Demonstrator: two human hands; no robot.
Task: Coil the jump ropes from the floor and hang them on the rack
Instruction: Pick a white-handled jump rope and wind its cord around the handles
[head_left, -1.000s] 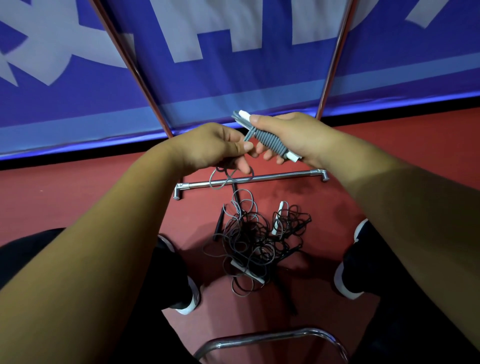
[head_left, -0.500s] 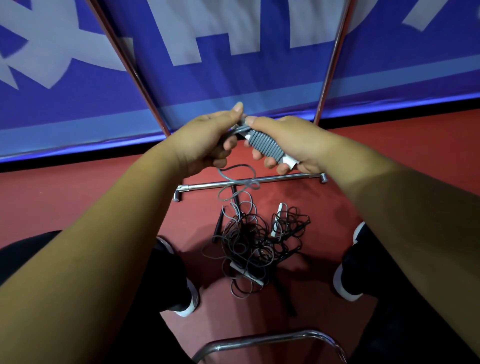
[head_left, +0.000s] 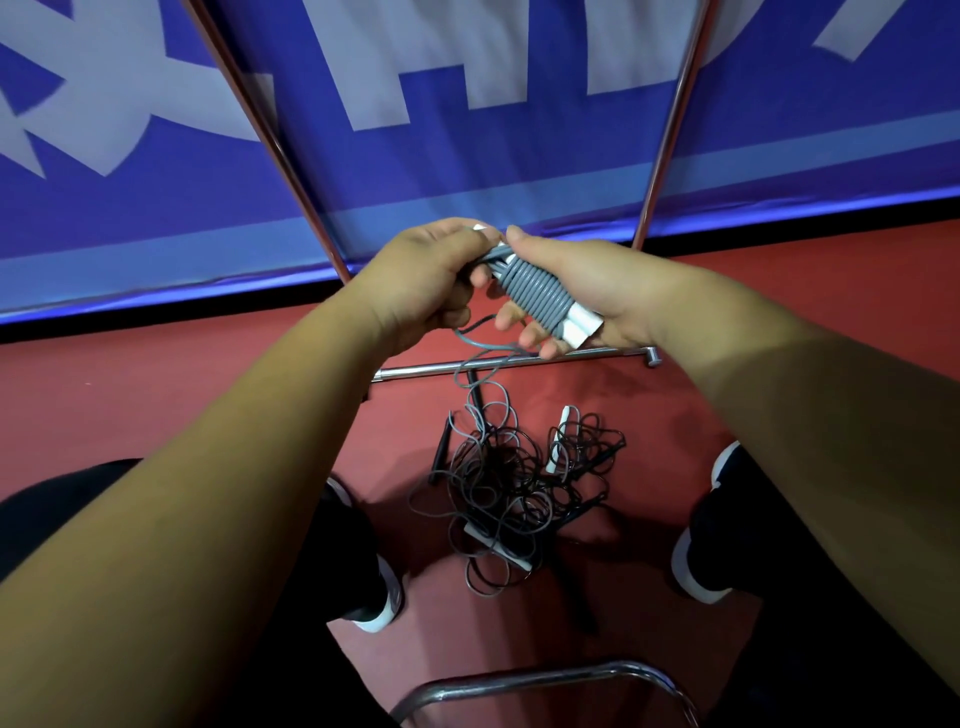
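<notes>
1. Seated over a red floor (head_left: 156, 405), a person's right hand (head_left: 602, 291) grips a grey jump rope (head_left: 535, 291). Its cord is wound in tight turns round two white handles (head_left: 579, 328) held side by side, and the fingers (head_left: 510, 318) curl under the bundle.
2. The left hand (head_left: 421, 280) pinches the cord at the bundle's upper end, just beside the right thumb. From there the unwound tail (head_left: 467, 340) drops toward the floor.
3. The other ropes (head_left: 519, 488) lie tangled in a heap between the shoes, near the rack's foot bar (head_left: 597, 355). Nothing hangs on the part of the rack in view.
4. The tail appears to run down into the heap, so drawing in the next turn could snag it or drag other ropes up with it.
5. If the left pinch slackens before the end is secured, the springy turns would likely loosen and slip off the handles.
</notes>
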